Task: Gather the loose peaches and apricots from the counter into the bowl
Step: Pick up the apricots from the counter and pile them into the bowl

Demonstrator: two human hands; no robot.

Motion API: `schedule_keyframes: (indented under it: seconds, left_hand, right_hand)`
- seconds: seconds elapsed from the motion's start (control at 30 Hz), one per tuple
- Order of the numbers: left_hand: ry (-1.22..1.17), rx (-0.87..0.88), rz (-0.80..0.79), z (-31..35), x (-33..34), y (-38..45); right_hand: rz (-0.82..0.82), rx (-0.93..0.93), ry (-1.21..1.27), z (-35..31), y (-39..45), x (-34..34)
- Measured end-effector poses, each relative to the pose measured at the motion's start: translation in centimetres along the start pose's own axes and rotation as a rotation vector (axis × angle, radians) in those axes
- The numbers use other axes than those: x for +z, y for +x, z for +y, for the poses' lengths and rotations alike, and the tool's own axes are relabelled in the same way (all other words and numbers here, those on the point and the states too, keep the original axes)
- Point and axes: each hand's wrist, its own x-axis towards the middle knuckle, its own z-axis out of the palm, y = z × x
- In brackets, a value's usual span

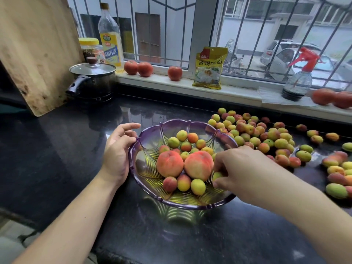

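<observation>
Apricot going into the bowl, with the pile still waiting on the bench

The right hand (245,168) pinches a small green apricot (217,175) in curled fingers just inside the purple glass bowl (152,130), beside two peaches (170,163); the left hand (118,149) rests against the rim, fingers relaxed. Most loose fruit (266,138) still lies on the dark bench (57,149) to the right. A drop from height could bruise fruit, and a nudge may roll the round pieces off the glossy bench edge.
</observation>
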Motion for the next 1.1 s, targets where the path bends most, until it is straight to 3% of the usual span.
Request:
schedule_keyframes:
  seconds: [0.53,1.0,1.1]
  left_hand:
    - [0.064,-0.024,-0.132,-0.4,0.0,0.1]
    - [0.031,-0.033,-0.17,-0.7,-0.2,0.2]
    - [0.036,-0.028,-0.176,-0.8,-0.3,0.3]
  right_hand:
    - [-0.036,-0.051,-0.352,-1.7,-0.4,-0.8]
    - [-0.002,-0.047,-0.265,-1.6,1.0,0.2]
    - [0.127,0.027,-0.011,0.3,0.5,-0.3]
